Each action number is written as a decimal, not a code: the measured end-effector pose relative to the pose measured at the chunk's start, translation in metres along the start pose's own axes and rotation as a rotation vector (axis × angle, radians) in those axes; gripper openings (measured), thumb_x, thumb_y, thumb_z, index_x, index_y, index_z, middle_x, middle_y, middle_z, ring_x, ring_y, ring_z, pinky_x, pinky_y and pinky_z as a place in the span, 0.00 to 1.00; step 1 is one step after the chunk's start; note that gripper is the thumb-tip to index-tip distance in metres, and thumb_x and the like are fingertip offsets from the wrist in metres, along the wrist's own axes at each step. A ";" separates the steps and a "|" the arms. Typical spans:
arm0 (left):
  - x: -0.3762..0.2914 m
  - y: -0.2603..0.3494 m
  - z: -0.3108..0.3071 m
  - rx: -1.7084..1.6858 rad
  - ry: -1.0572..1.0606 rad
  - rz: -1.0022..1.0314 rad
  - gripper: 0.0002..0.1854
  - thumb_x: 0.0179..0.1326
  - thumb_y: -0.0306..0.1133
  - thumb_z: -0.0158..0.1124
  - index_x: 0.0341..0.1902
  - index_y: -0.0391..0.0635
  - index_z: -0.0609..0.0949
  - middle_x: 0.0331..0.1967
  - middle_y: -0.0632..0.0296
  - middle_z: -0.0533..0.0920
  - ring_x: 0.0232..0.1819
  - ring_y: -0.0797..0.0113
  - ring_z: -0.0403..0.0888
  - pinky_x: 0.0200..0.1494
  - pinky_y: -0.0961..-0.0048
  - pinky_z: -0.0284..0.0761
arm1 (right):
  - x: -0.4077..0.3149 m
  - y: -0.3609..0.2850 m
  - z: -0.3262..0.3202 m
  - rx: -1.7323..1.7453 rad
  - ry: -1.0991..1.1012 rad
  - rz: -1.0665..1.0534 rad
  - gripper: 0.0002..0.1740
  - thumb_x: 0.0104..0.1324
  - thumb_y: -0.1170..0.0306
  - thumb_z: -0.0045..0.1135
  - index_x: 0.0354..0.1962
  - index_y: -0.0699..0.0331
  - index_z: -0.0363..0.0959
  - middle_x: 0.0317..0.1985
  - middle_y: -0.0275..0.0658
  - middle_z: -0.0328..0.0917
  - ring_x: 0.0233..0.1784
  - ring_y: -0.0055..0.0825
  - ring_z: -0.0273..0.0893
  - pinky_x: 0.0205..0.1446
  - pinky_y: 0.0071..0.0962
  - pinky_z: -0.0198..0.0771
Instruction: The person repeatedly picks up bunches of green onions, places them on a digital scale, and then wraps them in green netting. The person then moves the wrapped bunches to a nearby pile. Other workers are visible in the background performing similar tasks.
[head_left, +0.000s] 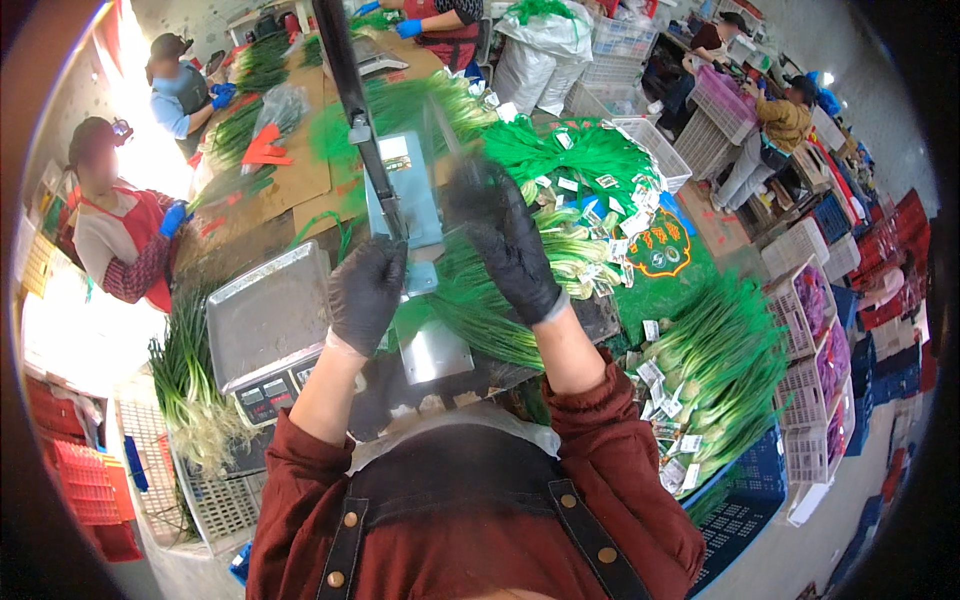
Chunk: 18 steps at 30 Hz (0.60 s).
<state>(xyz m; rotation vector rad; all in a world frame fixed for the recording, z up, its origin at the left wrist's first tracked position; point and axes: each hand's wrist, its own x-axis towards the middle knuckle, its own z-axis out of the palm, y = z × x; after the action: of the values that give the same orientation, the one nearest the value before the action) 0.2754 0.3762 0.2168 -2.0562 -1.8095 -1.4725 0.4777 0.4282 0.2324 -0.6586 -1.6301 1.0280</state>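
Note:
My left hand (367, 294), in a black glove, has its fingers curled at the lower end of a black metal bar (367, 142). Whether it grips the bar or something thin beside it is hidden. The bar stands over a light-blue bench device (406, 191) with a shiny metal plate (435, 352) in front. My right hand (504, 236), also black-gloved, is raised to the right of the device and blurred by motion; I cannot tell if it holds anything. Below it lie loose green onions (487, 322), partly under green mesh.
A weighing scale with a metal tray (266, 304) stands left, beside rooted green onions (199, 382). Tagged bundles in green netting (570, 154) lie right, with more tagged bundles (712, 360) above a blue crate (739, 517). Co-workers (131, 225) stand around the table.

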 end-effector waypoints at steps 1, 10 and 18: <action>0.003 0.007 0.000 -0.009 -0.020 0.022 0.07 0.60 0.32 0.63 0.34 0.42 0.81 0.28 0.50 0.78 0.31 0.49 0.78 0.34 0.62 0.73 | 0.003 0.012 -0.003 -0.080 0.026 -0.141 0.27 0.64 0.63 0.59 0.56 0.66 0.65 0.47 0.51 0.73 0.48 0.41 0.73 0.53 0.34 0.69; -0.041 0.022 -0.018 0.318 -0.144 0.199 0.07 0.59 0.31 0.63 0.38 0.44 0.81 0.33 0.51 0.81 0.32 0.51 0.79 0.30 0.57 0.70 | -0.144 0.132 -0.055 -0.649 -0.423 0.379 0.41 0.52 0.60 0.65 0.63 0.58 0.62 0.54 0.53 0.73 0.57 0.46 0.73 0.59 0.38 0.68; -0.092 -0.015 0.003 -0.362 0.080 -0.420 0.06 0.61 0.23 0.58 0.40 0.39 0.80 0.30 0.60 0.78 0.32 0.68 0.75 0.37 0.72 0.69 | -0.093 0.101 -0.119 -0.762 -0.083 0.281 0.25 0.54 0.66 0.65 0.50 0.66 0.74 0.43 0.54 0.80 0.46 0.52 0.78 0.51 0.39 0.73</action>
<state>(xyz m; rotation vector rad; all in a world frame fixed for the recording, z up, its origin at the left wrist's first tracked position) 0.2767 0.3137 0.1481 -1.7748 -2.1727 -2.0921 0.6105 0.4353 0.1094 -1.3925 -2.0453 0.5990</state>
